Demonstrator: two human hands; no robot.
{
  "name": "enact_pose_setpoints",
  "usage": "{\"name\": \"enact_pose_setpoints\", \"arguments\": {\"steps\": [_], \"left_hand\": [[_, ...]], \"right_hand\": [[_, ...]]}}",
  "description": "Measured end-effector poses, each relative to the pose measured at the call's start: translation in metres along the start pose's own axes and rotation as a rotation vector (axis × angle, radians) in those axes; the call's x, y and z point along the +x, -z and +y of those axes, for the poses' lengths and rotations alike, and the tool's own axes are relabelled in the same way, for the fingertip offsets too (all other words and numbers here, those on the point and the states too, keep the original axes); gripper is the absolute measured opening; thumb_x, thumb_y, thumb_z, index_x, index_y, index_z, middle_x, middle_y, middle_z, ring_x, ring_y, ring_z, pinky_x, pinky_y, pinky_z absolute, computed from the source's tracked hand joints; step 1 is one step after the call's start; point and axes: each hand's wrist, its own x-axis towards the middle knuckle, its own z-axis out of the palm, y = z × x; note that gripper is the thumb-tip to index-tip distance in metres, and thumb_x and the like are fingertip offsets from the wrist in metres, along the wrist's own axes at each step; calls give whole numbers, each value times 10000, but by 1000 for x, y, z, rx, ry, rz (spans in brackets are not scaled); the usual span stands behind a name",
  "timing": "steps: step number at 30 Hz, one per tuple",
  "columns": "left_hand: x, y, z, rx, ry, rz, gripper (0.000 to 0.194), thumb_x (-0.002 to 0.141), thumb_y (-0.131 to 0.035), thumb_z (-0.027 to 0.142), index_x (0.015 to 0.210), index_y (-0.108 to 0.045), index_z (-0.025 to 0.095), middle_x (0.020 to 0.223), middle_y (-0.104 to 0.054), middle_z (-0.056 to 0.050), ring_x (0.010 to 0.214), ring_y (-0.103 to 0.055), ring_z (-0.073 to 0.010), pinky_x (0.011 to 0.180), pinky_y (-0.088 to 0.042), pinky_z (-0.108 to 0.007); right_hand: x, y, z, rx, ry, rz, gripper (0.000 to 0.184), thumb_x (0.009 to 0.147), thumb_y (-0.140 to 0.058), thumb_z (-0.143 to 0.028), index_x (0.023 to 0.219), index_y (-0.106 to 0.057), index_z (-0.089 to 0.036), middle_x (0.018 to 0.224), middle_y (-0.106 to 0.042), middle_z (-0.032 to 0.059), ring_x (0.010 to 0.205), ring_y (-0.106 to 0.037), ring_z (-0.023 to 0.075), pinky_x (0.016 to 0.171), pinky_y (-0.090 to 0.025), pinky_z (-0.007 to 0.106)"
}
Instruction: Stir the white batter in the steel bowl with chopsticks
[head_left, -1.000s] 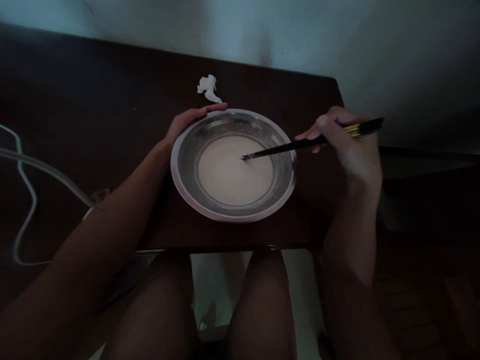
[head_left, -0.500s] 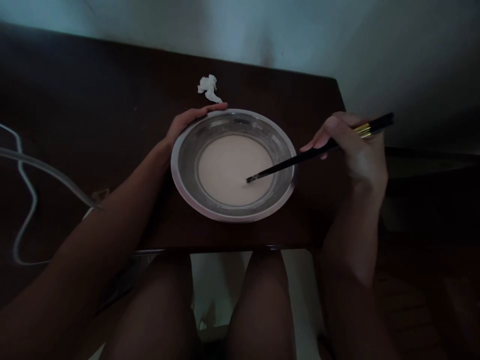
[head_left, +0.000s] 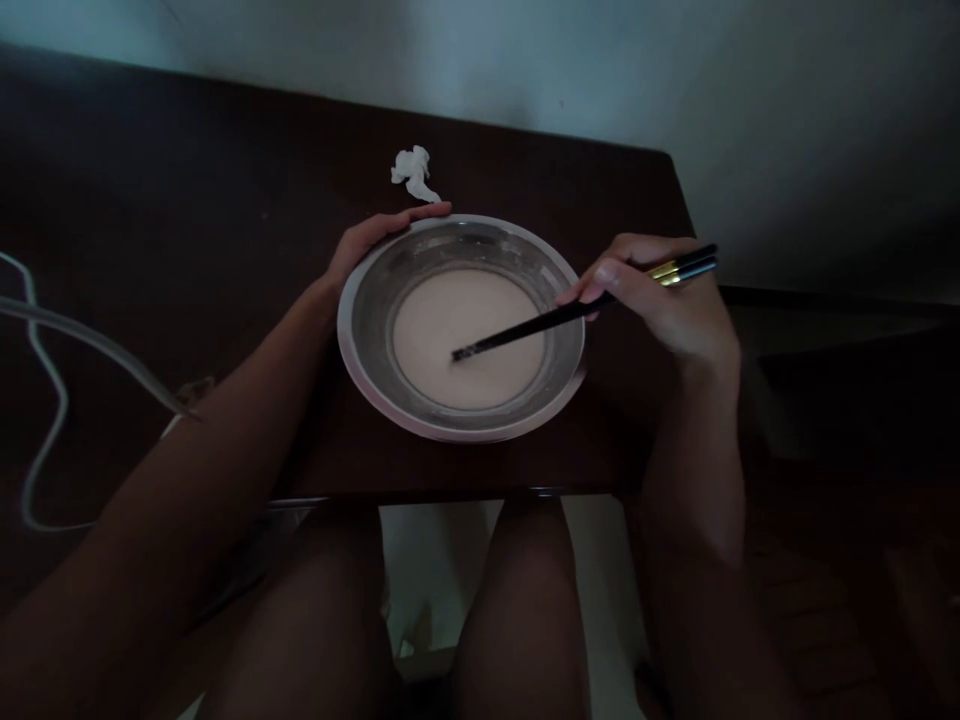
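A round metal bowl (head_left: 367, 392) stands on the dark table, holding a pale, milky liquid (head_left: 442, 310). My left hand (head_left: 371, 238) curls round the bowl's far left side, its fingers along the outside of the rim. In my right hand (head_left: 660, 295) is a pair of black chopsticks (head_left: 547, 320) with gold bands near the top ends. They slant down to the left over the bowl's right rim, and their whitish-coated tips meet the liquid near its middle. My right fingers are closed round the upper half of the chopsticks.
A crumpled white tissue (head_left: 412, 172) lies just behind the bowl. Pale cables (head_left: 97, 342) cross the left of the dark wooden table (head_left: 225, 180), near my left forearm. A wall (head_left: 480, 60) rises behind the table; my legs are under its front edge.
My right hand has moved left with the chopsticks, so their tips have swept leftward through the liquid. The left hand stays on the bowl.
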Motion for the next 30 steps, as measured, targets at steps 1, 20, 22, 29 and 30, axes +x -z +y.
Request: {"name": "enact_pose_setpoints", "arguments": {"steps": [1,20,22,29,30], "left_hand": [[0,1,0,3,-5,-3,522,999,-471,266,1479,-561,84,1428,-684,-101,1431,-519,-353,1261,-311,-522],[-2,-5,2,48,3,34,518,999,-436,268,1466,-575,92,1409,-696,-106,1422,-531,-360,1263,-293,-567],[-1,-3,1,27,4,20,482,995,-465,266,1427,-613,112,1415,-696,-79,1435,-520,-345,1275,-287,-536],[-1,-4,1,-7,3,40,508,1002,-441,245,1458,-579,69,1348,-734,-95,1386,-569,-343,1264,-308,-548],[-1,-5,1,-7,2,55,500,1000,-445,247,1446,-592,75,1338,-739,-88,1378,-576,-341,1265,-306,-549]], "right_hand": [[1,0,1,-4,4,-3,264,888,-774,-458,705,-759,-268,766,-797,-12,653,-701,157,598,-568,305],[-2,5,-1,-73,-20,166,352,919,-732,-490,645,-728,-270,702,-760,24,610,-671,182,557,-527,337],[0,3,1,-47,-14,64,315,897,-759,-490,671,-733,-271,748,-777,19,630,-680,178,603,-547,343],[-2,4,2,-75,13,254,353,949,-710,-443,649,-722,-256,689,-747,31,599,-644,165,529,-456,319],[-3,4,0,-64,9,230,361,947,-709,-451,640,-721,-261,681,-745,29,596,-647,170,527,-461,323]]}}
